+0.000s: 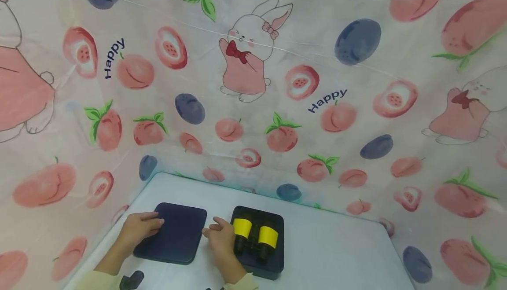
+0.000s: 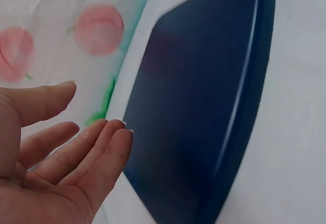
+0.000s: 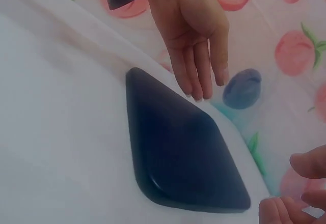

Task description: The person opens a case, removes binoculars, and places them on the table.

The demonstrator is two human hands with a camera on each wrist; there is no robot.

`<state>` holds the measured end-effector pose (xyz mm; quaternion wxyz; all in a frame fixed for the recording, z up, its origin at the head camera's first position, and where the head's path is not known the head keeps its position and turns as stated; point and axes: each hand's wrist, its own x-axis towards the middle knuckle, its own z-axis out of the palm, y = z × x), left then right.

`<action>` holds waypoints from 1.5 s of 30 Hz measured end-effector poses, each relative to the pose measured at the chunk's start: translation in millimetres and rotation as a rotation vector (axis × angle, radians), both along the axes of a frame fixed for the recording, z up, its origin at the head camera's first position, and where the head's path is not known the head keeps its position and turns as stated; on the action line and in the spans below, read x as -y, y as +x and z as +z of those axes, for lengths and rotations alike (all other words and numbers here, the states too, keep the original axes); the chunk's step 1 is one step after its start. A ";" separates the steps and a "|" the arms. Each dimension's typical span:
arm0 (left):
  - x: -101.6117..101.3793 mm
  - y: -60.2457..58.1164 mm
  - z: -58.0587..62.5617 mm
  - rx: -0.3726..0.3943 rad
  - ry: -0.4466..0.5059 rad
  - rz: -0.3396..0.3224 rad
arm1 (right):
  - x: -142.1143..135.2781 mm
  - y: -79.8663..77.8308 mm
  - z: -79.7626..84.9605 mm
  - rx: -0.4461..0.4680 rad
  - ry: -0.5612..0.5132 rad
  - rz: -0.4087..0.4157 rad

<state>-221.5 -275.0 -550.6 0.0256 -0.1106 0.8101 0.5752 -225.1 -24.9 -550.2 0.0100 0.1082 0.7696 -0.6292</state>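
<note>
A dark blue, round-cornered lid (image 1: 180, 233) lies flat on the white table. At its left edge is my left hand (image 1: 136, 232), its fingers straight and relaxed; in the left wrist view the fingertips (image 2: 125, 132) overlap the lid's edge and nothing is in the palm. Between the lid and a dark open box (image 1: 279, 259) hovers my right hand (image 1: 221, 239), fingers loosely extended and holding nothing. Black binoculars with yellow barrels (image 1: 268, 238) lie inside that box, partly hidden by the right hand in the head view. The right wrist view shows both hands beside the lid (image 3: 178, 147).
The white table (image 1: 336, 246) reaches to the right of the box. Fabric printed with fruit and rabbits (image 1: 245, 70) hangs behind the table and along its sides. A dark wrist strap piece (image 1: 132, 280) shows by the left sleeve (image 1: 97, 280).
</note>
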 end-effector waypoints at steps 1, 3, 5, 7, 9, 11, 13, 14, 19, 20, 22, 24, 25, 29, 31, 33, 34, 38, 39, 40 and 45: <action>-5.6 -0.4 1.5 0.003 0.003 -0.008 | -4.3 0.4 2.6 -0.003 -0.008 0.007; -16.9 -1.8 4.8 0.001 0.011 -0.027 | -13.4 1.3 7.5 -0.001 -0.019 0.020; -28.6 -2.8 7.8 -0.003 0.027 -0.050 | -22.8 2.4 12.2 0.005 -0.023 0.026; -40.6 -4.2 9.5 -0.004 0.040 -0.061 | -32.3 3.7 14.6 0.021 -0.017 0.024; -52.8 -4.6 11.9 -0.006 0.051 -0.080 | -42.3 4.2 16.0 0.027 -0.006 0.025; -65.2 -5.4 13.9 -0.010 0.066 -0.099 | -52.4 5.0 16.7 0.027 0.011 0.022; -77.9 -6.7 15.7 -0.014 0.089 -0.116 | -62.3 5.6 16.2 0.021 0.019 0.013; -84.7 -7.2 17.0 -0.013 0.097 -0.122 | -67.4 5.8 16.2 0.015 0.023 0.012; -120.1 -13.1 16.7 0.011 0.134 -0.122 | -91.3 5.0 14.5 0.002 0.047 -0.016; -127.6 -14.3 16.0 0.016 0.138 -0.124 | -96.2 4.7 14.3 -0.002 0.057 -0.020; -142.3 -17.2 14.2 0.029 0.132 -0.127 | -106.1 3.9 14.1 -0.008 0.068 -0.030; -156.0 -20.2 13.1 0.041 0.111 -0.138 | -115.8 3.1 12.8 -0.026 0.087 -0.032; -162.4 -21.8 12.8 0.048 0.097 -0.143 | -120.6 2.7 12.0 -0.040 0.102 -0.031; -184.8 -26.6 10.2 0.086 0.022 -0.177 | -139.2 2.8 9.5 -0.122 0.228 0.006; -192.3 -27.9 8.0 0.108 0.001 -0.210 | -146.4 2.5 8.5 -0.175 0.332 0.041; -196.4 -28.0 5.2 0.131 -0.005 -0.242 | -151.4 1.4 7.5 -0.218 0.463 0.096; -197.9 -27.7 4.0 0.140 0.001 -0.255 | -153.9 0.4 6.8 -0.232 0.534 0.133; -199.0 -26.4 -0.4 0.179 0.071 -0.252 | -161.5 -4.5 4.6 -0.278 0.853 0.325; -198.8 -26.0 -1.5 0.184 0.090 -0.245 | -162.7 -5.8 3.8 -0.285 0.933 0.373; -198.6 -25.8 -2.9 0.188 0.111 -0.238 | -163.6 -6.9 3.5 -0.293 1.004 0.414; -202.5 -24.4 -7.7 0.188 0.145 -0.234 | -167.5 -12.4 -1.7 -0.309 1.282 0.535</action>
